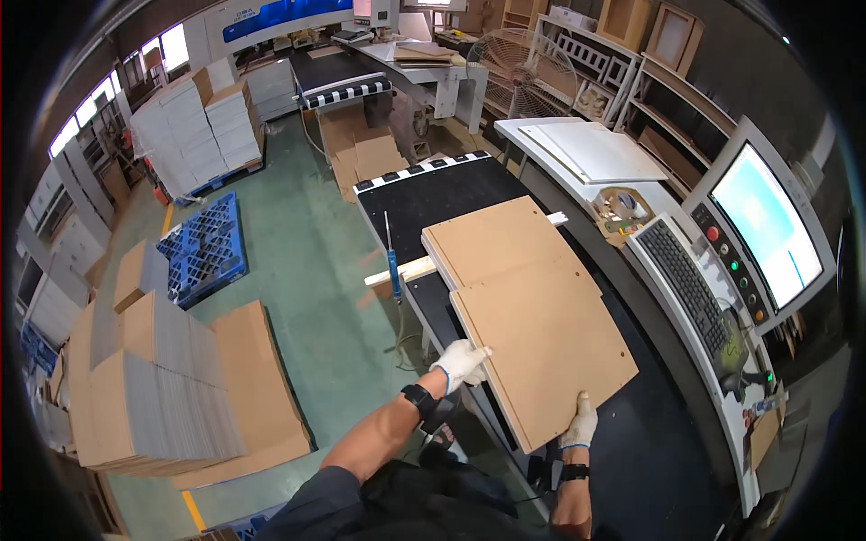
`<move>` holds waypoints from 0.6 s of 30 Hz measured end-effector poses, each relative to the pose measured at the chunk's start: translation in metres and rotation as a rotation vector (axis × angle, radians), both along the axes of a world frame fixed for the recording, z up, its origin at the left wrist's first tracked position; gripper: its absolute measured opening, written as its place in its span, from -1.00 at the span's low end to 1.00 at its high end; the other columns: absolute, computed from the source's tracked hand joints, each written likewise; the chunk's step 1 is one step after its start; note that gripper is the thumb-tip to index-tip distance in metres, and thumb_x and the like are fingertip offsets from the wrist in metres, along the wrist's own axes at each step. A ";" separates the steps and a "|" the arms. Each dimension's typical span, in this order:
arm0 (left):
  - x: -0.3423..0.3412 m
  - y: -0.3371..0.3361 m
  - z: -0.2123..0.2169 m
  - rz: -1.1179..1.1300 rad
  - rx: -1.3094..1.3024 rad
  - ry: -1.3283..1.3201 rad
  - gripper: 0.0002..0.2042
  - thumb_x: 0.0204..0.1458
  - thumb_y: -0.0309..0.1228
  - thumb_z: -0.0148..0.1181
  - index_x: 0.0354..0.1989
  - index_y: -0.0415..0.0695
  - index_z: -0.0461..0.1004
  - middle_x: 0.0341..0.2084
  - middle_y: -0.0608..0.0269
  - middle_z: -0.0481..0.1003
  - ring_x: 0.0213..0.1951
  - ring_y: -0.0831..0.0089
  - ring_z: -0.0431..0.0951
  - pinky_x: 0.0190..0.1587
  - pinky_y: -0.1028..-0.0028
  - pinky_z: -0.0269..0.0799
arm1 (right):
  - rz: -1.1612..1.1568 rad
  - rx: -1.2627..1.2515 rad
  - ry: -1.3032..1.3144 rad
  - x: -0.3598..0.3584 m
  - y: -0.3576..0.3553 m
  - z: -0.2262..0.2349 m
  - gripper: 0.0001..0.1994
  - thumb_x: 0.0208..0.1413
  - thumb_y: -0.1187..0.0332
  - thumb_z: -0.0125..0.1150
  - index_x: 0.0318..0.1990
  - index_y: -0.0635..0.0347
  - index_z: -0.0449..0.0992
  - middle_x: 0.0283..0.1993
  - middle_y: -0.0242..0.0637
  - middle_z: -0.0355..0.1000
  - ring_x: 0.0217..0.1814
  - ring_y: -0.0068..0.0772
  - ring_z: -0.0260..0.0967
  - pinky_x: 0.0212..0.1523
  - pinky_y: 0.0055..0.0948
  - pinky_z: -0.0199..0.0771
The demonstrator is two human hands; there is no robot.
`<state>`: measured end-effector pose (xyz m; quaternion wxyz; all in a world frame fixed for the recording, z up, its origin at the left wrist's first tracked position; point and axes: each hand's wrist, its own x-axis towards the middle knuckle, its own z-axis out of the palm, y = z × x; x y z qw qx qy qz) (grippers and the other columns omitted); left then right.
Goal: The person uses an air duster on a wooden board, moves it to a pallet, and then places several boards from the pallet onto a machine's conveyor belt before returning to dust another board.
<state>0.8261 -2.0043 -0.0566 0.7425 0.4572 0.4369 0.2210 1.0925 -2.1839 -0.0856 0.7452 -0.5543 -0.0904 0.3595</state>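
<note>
A flat tan board [546,361] with small holes near its edges lies at an angle over the black conveyor. My left hand [462,363], in a white glove, grips its left edge. My right hand [580,424], gloved too, clasps the near edge with the thumb on top; the fingers beneath are hidden. Beyond it, a second tan board [496,236] touches or slightly underlies the first; which one, I cannot tell. A pale wooden strip [406,271] sticks out to the left under the boards. Beside that strip a blue-handled screwdriver [393,270] stands upright.
On the right are a keyboard [683,279], a monitor with buttons [767,234], a tape roll [622,206] and white panels [591,149]. Stacked cardboard [176,388] and a blue pallet [207,248] sit on the left floor. Another conveyor [338,68] and a large fan [521,77] stand farther off.
</note>
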 end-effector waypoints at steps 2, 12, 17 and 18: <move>-0.006 0.031 -0.005 -0.013 0.084 0.121 -0.62 0.31 -0.12 0.16 -0.01 -0.24 0.53 -0.42 0.13 0.61 -0.57 0.37 0.60 -0.57 0.40 0.50 | 0.044 -0.087 -0.024 -0.001 0.033 0.007 -0.55 0.34 0.21 0.24 0.23 0.35 0.43 0.10 -0.17 0.53 0.03 -0.21 0.56 -0.04 -0.19 0.66; -0.020 0.149 0.019 -0.145 0.529 0.675 -0.33 0.22 0.20 0.01 -0.23 -0.33 0.62 -0.30 -0.30 0.60 -0.14 -0.21 0.62 -0.06 -0.08 0.49 | 0.425 -0.683 -0.571 0.036 0.154 0.036 -0.39 0.24 -0.17 0.22 -0.12 0.38 0.58 -0.40 -0.15 0.58 -0.60 -0.31 0.50 -0.60 -0.32 0.53; -0.030 0.176 0.013 -0.155 0.574 0.676 -0.33 0.21 0.22 0.02 -0.27 -0.30 0.62 -0.29 -0.28 0.61 -0.15 -0.21 0.62 -0.07 -0.08 0.48 | 0.532 -0.853 -0.740 0.018 0.180 0.080 -0.29 0.21 -0.30 0.17 -0.37 0.39 0.59 -0.56 -0.07 0.53 -0.64 -0.25 0.53 -0.65 -0.31 0.51; -0.031 0.180 0.013 -0.174 0.587 0.692 -0.33 0.21 0.23 0.02 -0.30 -0.28 0.61 -0.32 -0.25 0.61 -0.18 -0.20 0.62 -0.10 -0.07 0.48 | 0.561 -0.914 -0.727 0.016 0.185 0.083 -0.25 0.20 -0.32 0.14 -0.40 0.42 0.57 -0.54 0.00 0.54 -0.62 -0.20 0.55 -0.63 -0.28 0.55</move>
